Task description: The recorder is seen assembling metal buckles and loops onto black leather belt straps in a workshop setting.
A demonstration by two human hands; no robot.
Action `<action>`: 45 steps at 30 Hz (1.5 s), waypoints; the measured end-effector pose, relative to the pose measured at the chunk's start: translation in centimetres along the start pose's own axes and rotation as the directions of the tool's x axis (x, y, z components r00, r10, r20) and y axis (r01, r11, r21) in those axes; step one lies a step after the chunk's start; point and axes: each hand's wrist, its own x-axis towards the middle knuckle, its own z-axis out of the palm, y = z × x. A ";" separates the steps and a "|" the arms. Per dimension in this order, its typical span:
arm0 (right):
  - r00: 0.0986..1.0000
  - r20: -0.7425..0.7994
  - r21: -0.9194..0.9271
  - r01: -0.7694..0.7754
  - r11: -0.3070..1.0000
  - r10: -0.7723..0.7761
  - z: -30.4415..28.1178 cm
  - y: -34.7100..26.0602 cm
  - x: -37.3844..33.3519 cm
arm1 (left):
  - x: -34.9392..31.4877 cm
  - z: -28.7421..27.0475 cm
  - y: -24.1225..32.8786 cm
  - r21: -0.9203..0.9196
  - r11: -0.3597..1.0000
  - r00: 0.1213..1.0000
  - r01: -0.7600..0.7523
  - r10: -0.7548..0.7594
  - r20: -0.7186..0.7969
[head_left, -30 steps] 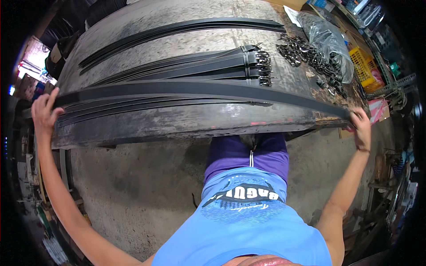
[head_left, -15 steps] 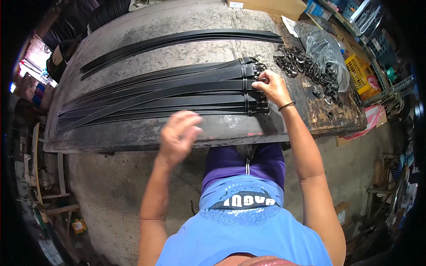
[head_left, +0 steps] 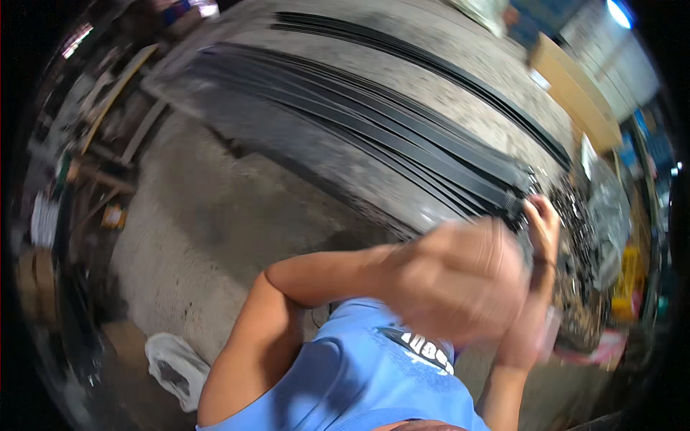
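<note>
Long black belts (head_left: 402,136) with pale stitched edges lie in a wide bundle on the worktable (head_left: 327,176). Their buckle ends bunch together at the right. There my right hand (head_left: 544,221), a dark band on its wrist, has its fingers bent and closed on one belt's buckle end. My left hand (head_left: 456,276) is raised close to the camera, in front of my right forearm and away from the belts. Motion smears its fingers, and it hides part of the table's front edge. Farther back lies a second bundle of black straps (head_left: 431,61).
Right of the buckles sit a heap of loose dark metal buckles (head_left: 571,215) and a clear plastic bag (head_left: 609,223). A long cardboard box (head_left: 575,90) stands at the far right, a yellow basket (head_left: 627,280) beyond the table edge. A white bag (head_left: 178,366) lies on the floor at left.
The view has swung, so the table now slants down to the right. My left hand has risen from the table's front edge toward the camera. My right hand stays at the buckle ends.
</note>
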 end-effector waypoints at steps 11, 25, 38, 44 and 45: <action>0.991 -0.003 0.132 -0.135 0.982 0.137 0.1 -2.4 -5.3 | -15.5 -9.9 -13.0 0.836 0.531 0.652 0.141 -0.685 0.325; 0.981 -0.023 0.182 -0.188 0.965 0.195 2.2 4.9 -6.8 | -14.8 -10.1 -10.4 0.890 0.453 0.591 0.055 -0.733 0.337; 0.914 -0.404 -0.056 0.007 0.998 -0.029 -4.0 -5.7 -4.3 | -11.7 -9.1 -17.8 0.774 0.617 0.856 -0.140 -0.318 0.408; 0.905 -0.421 -0.063 -0.093 0.994 0.058 -15.9 3.6 -11.9 | -13.4 -14.7 -19.0 0.924 0.277 0.774 -0.263 -0.511 0.373; 0.870 -0.468 0.010 -0.174 0.985 0.158 -17.2 6.0 -13.3 | -13.8 -17.5 -18.5 0.942 0.199 0.767 -0.272 -0.546 0.337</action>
